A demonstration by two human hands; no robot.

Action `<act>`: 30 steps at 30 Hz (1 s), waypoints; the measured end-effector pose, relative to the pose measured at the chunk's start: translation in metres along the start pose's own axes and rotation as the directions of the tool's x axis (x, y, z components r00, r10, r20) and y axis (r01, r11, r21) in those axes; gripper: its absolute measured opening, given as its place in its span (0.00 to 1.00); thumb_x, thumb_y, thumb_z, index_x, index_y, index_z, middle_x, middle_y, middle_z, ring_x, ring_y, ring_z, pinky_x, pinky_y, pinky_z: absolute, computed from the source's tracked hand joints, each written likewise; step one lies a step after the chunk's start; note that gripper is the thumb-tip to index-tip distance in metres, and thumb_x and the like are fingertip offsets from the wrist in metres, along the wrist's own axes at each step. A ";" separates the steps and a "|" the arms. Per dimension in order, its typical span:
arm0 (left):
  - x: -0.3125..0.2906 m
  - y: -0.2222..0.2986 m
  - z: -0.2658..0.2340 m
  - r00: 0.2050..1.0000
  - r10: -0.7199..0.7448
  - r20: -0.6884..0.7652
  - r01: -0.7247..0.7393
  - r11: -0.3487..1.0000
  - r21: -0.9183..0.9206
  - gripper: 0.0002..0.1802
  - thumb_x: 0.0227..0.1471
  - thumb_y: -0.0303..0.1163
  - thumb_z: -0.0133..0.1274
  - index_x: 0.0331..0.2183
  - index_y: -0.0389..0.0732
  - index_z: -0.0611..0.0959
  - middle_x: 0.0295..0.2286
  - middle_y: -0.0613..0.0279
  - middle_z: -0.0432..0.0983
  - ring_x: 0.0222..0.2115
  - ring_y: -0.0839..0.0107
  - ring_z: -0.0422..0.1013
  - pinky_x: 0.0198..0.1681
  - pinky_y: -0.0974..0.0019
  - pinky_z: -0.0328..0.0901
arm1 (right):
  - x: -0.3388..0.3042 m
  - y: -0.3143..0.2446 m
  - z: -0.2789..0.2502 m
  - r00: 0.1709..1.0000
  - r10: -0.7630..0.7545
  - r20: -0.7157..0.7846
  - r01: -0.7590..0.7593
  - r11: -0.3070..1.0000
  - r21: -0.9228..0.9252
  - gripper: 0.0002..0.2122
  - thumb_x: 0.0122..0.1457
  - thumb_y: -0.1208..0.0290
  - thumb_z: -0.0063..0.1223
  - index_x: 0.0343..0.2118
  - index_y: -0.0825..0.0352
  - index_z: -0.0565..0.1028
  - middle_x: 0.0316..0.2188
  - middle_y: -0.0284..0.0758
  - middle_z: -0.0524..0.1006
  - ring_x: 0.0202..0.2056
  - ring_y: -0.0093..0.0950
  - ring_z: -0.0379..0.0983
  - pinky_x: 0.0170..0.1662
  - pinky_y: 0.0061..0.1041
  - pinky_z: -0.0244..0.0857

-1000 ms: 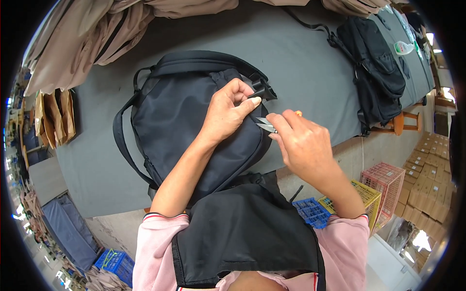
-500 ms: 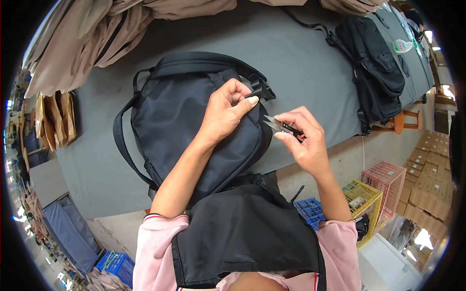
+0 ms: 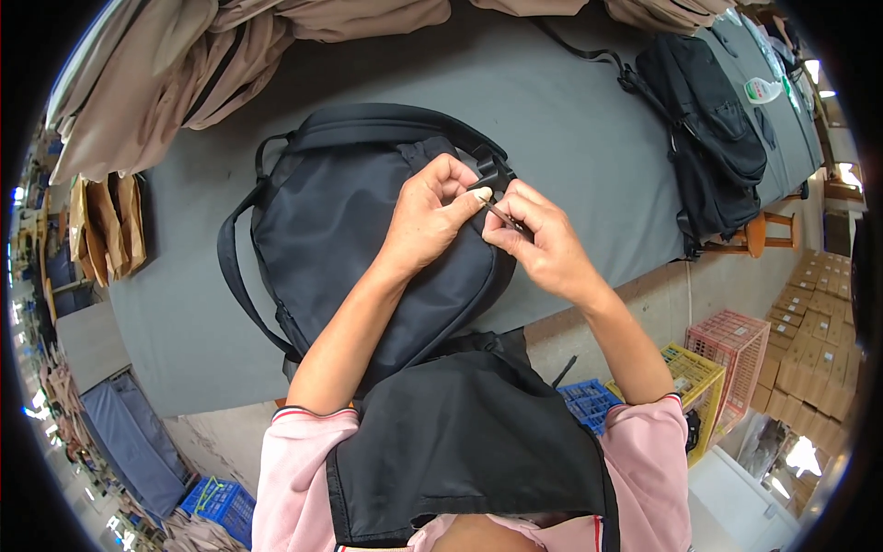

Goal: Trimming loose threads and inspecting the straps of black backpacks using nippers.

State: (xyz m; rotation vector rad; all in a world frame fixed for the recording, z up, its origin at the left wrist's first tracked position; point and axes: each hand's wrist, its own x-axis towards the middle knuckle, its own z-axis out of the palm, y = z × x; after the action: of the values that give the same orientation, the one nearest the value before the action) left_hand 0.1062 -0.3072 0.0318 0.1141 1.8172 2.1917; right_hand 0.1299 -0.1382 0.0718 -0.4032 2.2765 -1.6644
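Note:
A dark navy backpack (image 3: 322,239) lies on the grey-covered table in front of me, its shoulder straps looping out at the far and left sides. My left hand (image 3: 425,213) pinches a black webbing strap (image 3: 494,167) at the bag's upper right corner between thumb and fingers. Close against it, my right hand (image 3: 544,241) is closed round a small pair of thread snips (image 3: 501,217). Their tips meet the strap beside my left thumb. Fingers partly cover the blades, so I cannot tell whether they are cutting anything.
Beige-brown bags (image 3: 166,83) are heaped along the far edge. Another black backpack (image 3: 704,129) and a white spray bottle (image 3: 762,90) lie at the right. Below the table's right side stand yellow (image 3: 690,373) and pink crates (image 3: 727,340), near stacked cartons (image 3: 809,340).
My right hand has moved left and up, bringing the snips from beside the bag to the strap. My left hand keeps its pinch in nearly the same place.

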 end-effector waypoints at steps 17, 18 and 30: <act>-0.007 0.001 0.000 0.993 0.065 -0.101 -0.072 0.995 -0.063 0.08 0.49 0.25 0.56 0.29 0.38 0.72 0.21 0.73 0.69 0.23 0.87 0.62 0.27 0.80 0.57 | -0.049 -0.013 0.003 0.970 -0.010 -0.242 -0.049 0.970 -0.237 0.11 0.46 0.79 0.56 0.35 0.67 0.73 0.28 0.33 0.67 0.26 0.26 0.67 0.28 0.22 0.62; -0.008 0.003 0.001 0.992 0.057 -0.111 -0.068 0.993 -0.100 0.08 0.49 0.25 0.56 0.29 0.38 0.72 0.21 0.73 0.69 0.23 0.87 0.62 0.27 0.80 0.57 | -0.046 -0.012 0.002 0.972 -0.038 -0.231 -0.018 0.972 -0.233 0.11 0.46 0.79 0.56 0.35 0.67 0.73 0.28 0.33 0.67 0.26 0.25 0.67 0.29 0.21 0.61; -0.006 0.002 0.000 0.993 0.052 -0.104 -0.063 0.992 -0.107 0.08 0.49 0.25 0.56 0.29 0.38 0.72 0.20 0.74 0.68 0.22 0.88 0.60 0.26 0.80 0.56 | -0.036 -0.025 0.004 0.974 -0.121 -0.191 0.036 0.918 -0.396 0.09 0.46 0.78 0.58 0.32 0.65 0.75 0.24 0.31 0.66 0.21 0.26 0.68 0.24 0.24 0.62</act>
State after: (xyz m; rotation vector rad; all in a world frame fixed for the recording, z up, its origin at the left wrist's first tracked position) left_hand 0.1121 -0.3091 0.0341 0.0335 1.7606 2.3725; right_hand 0.1658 -0.1350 0.0969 -0.4240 2.7977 -1.3333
